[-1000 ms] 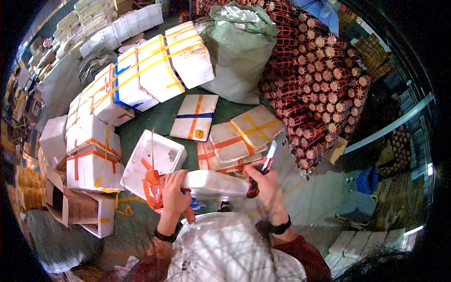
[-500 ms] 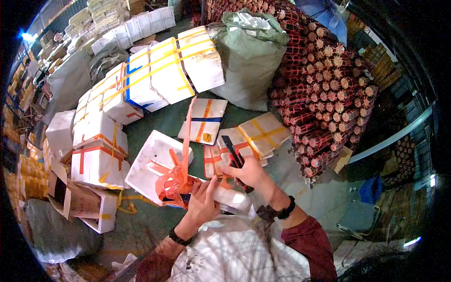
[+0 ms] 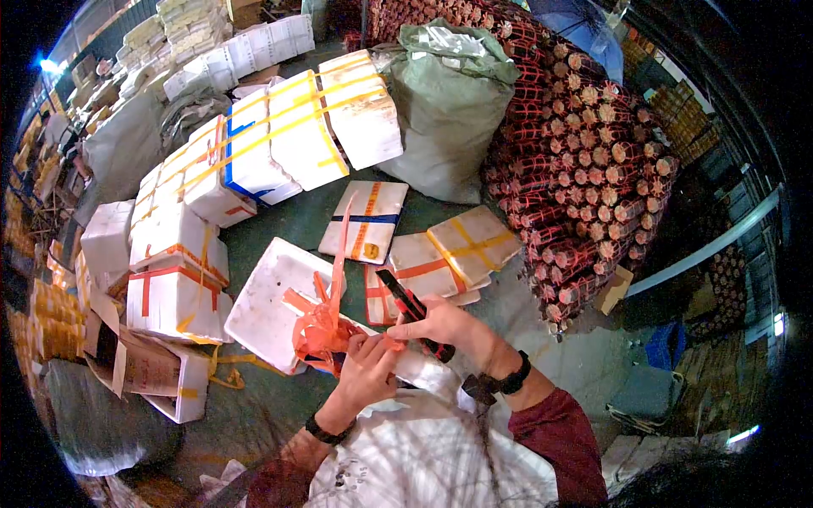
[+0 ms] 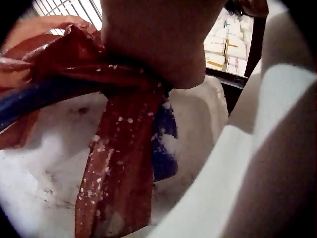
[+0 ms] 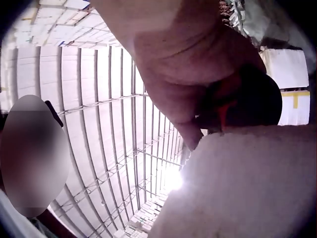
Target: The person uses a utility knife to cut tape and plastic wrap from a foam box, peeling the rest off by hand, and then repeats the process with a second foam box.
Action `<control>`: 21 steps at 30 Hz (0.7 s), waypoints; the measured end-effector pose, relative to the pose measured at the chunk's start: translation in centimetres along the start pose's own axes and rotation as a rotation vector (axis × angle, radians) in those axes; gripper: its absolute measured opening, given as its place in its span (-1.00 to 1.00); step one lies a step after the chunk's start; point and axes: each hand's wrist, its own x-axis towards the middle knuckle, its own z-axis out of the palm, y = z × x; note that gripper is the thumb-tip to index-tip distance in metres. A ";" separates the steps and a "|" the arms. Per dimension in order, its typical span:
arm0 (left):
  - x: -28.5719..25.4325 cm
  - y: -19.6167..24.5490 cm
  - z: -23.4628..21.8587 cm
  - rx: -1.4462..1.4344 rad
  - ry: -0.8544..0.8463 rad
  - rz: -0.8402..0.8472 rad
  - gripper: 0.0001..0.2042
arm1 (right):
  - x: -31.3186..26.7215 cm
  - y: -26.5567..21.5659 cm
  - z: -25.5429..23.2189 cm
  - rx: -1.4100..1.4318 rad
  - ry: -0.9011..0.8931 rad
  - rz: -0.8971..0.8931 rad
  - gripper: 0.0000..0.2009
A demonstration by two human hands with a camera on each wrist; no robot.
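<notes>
My left hand (image 3: 364,377) holds a crumpled bunch of orange tape (image 3: 315,337), with one strip standing up from it. Blue tape (image 4: 44,99) is mixed into the bunch, and a loose end speckled with white foam crumbs hangs below my hand in the left wrist view. My right hand (image 3: 457,328) grips a black and red utility knife (image 3: 405,298), its front end pointing up and away to the left. The fingers of both hands are close together at a piece of the tape, over a white foam box (image 3: 423,366) that my hands partly cover.
An open foam box (image 3: 267,292) lies just ahead to the left. Flat taped lids (image 3: 470,241) and another lid (image 3: 366,222) are on the green floor beyond. Taped foam boxes (image 3: 301,127) line the left, with a bulging green sack (image 3: 453,118) and netted bundles (image 3: 593,169) behind.
My hands have come together over the foam box, the left moving rightward with the tape. The knife has turned from pointing up and right to up and left. The whole view has shifted slightly.
</notes>
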 end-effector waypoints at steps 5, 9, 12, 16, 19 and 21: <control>1.0 0.7 -0.8 0.055 -0.043 0.047 -0.39 | -0.4 -0.6 0.0 0.100 0.007 -0.029 -0.67; 1.4 1.1 -1.1 0.059 -0.117 0.033 -0.40 | 0.6 1.3 -0.1 0.016 0.045 -0.091 -0.60; 1.5 1.1 -1.0 0.068 -0.128 0.053 -0.41 | 0.6 1.0 -0.1 -0.167 0.112 -0.142 -0.57; 1.4 0.7 -0.5 0.038 -0.072 0.085 -0.47 | 0.4 -0.1 0.0 -0.233 0.104 -0.085 -0.54; 1.1 0.4 -0.2 -0.019 -0.029 0.038 -0.52 | 0.7 0.7 0.1 -0.232 0.098 -0.124 -0.56; 1.0 0.5 -0.3 -0.028 -0.026 0.045 -0.54 | 0.7 0.7 0.2 -0.158 0.084 -0.127 -0.59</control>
